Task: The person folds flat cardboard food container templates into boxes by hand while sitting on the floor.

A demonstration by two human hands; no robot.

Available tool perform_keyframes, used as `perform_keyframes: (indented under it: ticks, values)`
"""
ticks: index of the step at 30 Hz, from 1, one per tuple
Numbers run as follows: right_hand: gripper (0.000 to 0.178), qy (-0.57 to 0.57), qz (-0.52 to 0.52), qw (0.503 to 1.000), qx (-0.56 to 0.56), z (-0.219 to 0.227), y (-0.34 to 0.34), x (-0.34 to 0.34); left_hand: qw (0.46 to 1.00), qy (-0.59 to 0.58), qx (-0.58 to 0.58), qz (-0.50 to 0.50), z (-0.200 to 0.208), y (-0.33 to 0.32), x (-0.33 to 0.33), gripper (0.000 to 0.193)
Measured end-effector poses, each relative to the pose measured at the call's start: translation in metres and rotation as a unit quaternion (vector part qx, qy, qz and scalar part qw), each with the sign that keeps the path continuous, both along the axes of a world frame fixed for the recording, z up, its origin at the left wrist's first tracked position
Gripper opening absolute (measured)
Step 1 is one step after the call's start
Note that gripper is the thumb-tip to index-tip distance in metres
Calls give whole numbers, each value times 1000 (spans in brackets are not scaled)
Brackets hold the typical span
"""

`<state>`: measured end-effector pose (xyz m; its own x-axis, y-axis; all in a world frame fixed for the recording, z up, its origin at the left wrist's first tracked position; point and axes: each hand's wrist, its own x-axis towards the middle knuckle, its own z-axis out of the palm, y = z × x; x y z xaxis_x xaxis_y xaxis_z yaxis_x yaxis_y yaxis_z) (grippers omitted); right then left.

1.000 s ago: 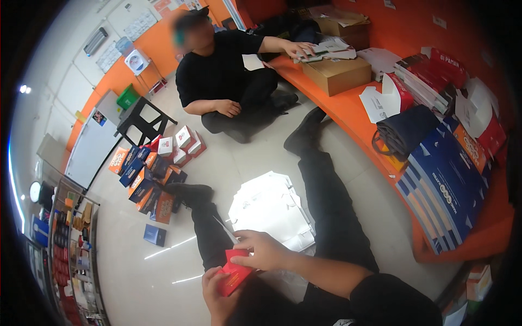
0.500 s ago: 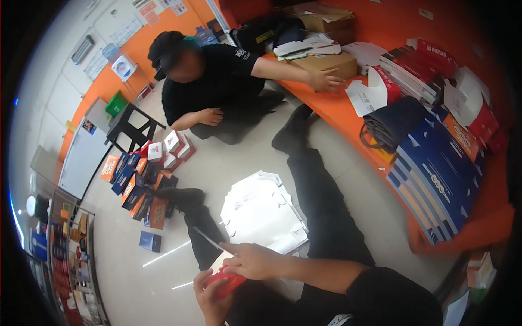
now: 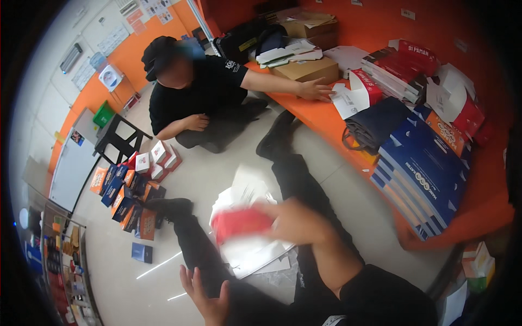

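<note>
A red and white cardboard box [image 3: 239,224], smeared by motion, is in front of me above a stack of flat white carton sheets [image 3: 253,259]. My right hand [image 3: 298,221] grips its right end, and a white flap seems to stand up at its far side. Closer to me, my left hand [image 3: 207,298] is raised with its fingers spread and nothing in it. The sheets lie on the floor between my stretched-out legs, partly hidden by the box, with clear plastic [image 3: 285,277] under their near edge.
Folded blue and orange boxes [image 3: 122,198] and red-white boxes [image 3: 157,160] are piled at the left. One blue box [image 3: 142,252] lies apart. A co-worker [image 3: 201,92] sits opposite, one hand at the orange bench [image 3: 326,136], which carries flat blue cartons [image 3: 424,168].
My right hand has swung forward and right with the red box. The left hand has let go of it and spread its fingers. The co-worker's reaching hand stays near the bench cartons.
</note>
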<state>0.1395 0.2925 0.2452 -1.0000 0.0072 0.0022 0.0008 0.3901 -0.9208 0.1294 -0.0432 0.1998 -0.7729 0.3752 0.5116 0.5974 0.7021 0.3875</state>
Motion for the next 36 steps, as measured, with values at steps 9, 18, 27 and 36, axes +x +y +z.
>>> perform_keyframes:
  ticks: [9,18,27,36]
  values:
    - [76,155,-280,945,-66,-3,32,23,968,-243,48,-37,-57,22,-25,72]
    - [72,-286,-228,889,275,-255,-74,-106,966,-197,-126,107,-242,44,-80,92]
    - [50,-255,-228,854,392,-280,-86,-126,939,-279,-72,191,-244,44,-80,90]
    - [48,-228,-273,839,412,-270,-87,-116,943,-188,-157,225,-216,66,-56,82]
